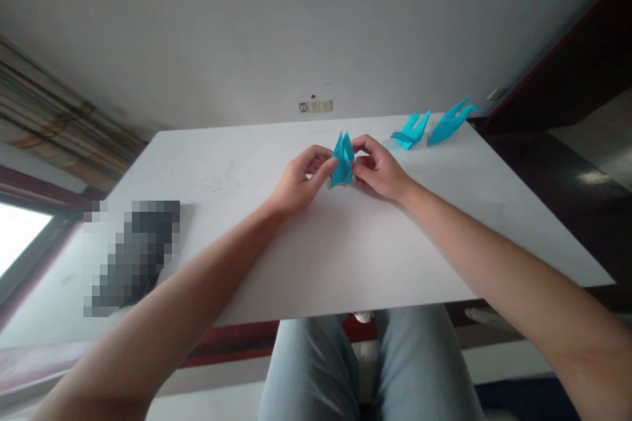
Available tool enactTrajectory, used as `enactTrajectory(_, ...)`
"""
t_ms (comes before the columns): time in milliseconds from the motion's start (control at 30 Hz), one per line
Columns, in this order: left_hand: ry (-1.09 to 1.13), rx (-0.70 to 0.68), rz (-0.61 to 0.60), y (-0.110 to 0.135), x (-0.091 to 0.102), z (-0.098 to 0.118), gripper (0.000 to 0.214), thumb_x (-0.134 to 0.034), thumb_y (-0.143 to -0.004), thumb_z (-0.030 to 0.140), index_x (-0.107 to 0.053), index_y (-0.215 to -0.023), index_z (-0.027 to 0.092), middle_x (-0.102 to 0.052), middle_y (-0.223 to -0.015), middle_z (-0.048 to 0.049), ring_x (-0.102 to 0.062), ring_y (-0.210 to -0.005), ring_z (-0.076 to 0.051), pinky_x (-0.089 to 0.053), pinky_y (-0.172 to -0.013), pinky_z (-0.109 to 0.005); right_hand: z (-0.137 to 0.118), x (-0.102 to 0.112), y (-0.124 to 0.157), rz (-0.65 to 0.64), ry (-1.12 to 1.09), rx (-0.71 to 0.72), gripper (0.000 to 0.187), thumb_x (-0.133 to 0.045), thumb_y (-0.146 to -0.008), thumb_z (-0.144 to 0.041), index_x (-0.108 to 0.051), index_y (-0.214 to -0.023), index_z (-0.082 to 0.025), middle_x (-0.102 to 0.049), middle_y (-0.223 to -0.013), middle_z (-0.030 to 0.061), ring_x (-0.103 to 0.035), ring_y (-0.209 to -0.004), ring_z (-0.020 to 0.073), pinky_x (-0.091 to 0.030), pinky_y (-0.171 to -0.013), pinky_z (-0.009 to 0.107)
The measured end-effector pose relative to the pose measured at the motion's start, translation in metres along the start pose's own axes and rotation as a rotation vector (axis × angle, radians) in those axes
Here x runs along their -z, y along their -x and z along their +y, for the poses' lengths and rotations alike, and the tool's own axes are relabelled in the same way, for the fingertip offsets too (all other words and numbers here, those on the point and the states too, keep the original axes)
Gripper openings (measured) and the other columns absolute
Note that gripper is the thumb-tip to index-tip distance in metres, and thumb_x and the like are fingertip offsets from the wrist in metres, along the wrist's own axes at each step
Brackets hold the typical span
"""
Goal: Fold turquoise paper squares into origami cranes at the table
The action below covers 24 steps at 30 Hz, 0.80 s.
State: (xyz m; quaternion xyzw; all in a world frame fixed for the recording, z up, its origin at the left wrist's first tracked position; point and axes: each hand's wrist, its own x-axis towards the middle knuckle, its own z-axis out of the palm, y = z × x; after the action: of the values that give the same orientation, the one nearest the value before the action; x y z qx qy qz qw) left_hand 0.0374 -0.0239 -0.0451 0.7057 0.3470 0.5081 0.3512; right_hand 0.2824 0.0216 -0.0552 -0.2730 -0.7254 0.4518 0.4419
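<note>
A partly folded blue paper figure point(342, 161) stands just above the white table point(345, 250), past its middle. My left hand point(299, 181) pinches its left side with thumb and fingers closed on the paper. My right hand point(379, 168) pinches its right side in the same way. Both forearms reach in from the bottom corners of the view.
Two finished blue paper figures point(411, 131) point(451, 121) lie at the table's far right corner. A dark blurred-out object point(131, 253) rests at the left edge. A wall with sockets point(315, 106) rises behind the table. My knees point(365, 368) show below the near edge.
</note>
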Motion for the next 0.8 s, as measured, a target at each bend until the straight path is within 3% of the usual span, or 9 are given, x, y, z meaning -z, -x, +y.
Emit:
enactTrajectory(133,-0.014,0.028,-0.005,0.0003,-0.0003,0.0012,0.061,-0.071,-0.113,0.082,-0.074,-0.108,0.021,-0.083,-0.098,-0.0064,-0.077,-0.086,-0.018,-0.061,-0.081,-0.032,-0.0044,-0.0022,0.0008,-0.016,0.018,0.013,0.062,-0.107,-0.087,-0.065,-0.065,-0.116,-0.029,-0.069,-0.117,-0.0019,-0.056,-0.066,0.0079,-0.043,-0.055,0.026)
enactTrajectory(300,-0.047,0.065,-0.04,0.0027,0.0011,0.0005,0.04,-0.092,-0.099,0.054,-0.074,-0.117,0.023,-0.085,-0.107,-0.0055,-0.081,-0.096,-0.02,-0.065,-0.087,-0.033,-0.0081,-0.0088,0.0051,-0.115,0.111,-0.002,0.063,-0.106,-0.087,-0.053,-0.061,-0.126,-0.031,-0.071,-0.106,-0.0031,-0.064,-0.077,0.0152,-0.049,-0.061,0.027)
enactTrajectory(433,-0.125,0.089,-0.003,0.0021,0.0033,-0.0034,0.028,-0.091,-0.095,0.04,-0.074,-0.11,0.023,-0.085,-0.1,-0.0034,-0.08,-0.091,-0.02,-0.063,-0.08,-0.032,-0.0085,-0.0094,0.005,-0.129,0.186,0.059,0.071,-0.108,-0.08,-0.04,-0.06,-0.132,-0.03,-0.07,-0.114,-0.0008,-0.062,-0.078,0.0144,-0.05,-0.061,0.028)
enactTrajectory(667,0.035,0.017,0.083,-0.0026,0.0015,-0.0014,0.037,-0.095,-0.1,0.052,-0.071,-0.105,0.024,-0.086,-0.102,-0.0039,-0.084,-0.095,-0.021,-0.068,-0.091,-0.036,-0.0021,-0.0034,0.0008,-0.067,0.229,0.093,0.051,-0.099,-0.094,-0.057,-0.068,-0.127,-0.032,-0.064,-0.121,0.0022,-0.06,-0.085,0.017,-0.046,-0.058,0.028)
enactTrajectory(800,0.077,-0.023,0.124,-0.0039,-0.0006,-0.0047,0.041,-0.094,-0.102,0.056,-0.068,-0.106,0.024,-0.085,-0.106,-0.0044,-0.084,-0.1,-0.019,-0.069,-0.099,-0.036,-0.0025,-0.003,0.0008,-0.016,0.158,0.103,0.055,-0.095,-0.098,-0.065,-0.062,-0.13,-0.035,-0.066,-0.118,-0.0002,-0.054,-0.077,0.0143,-0.042,-0.06,0.028)
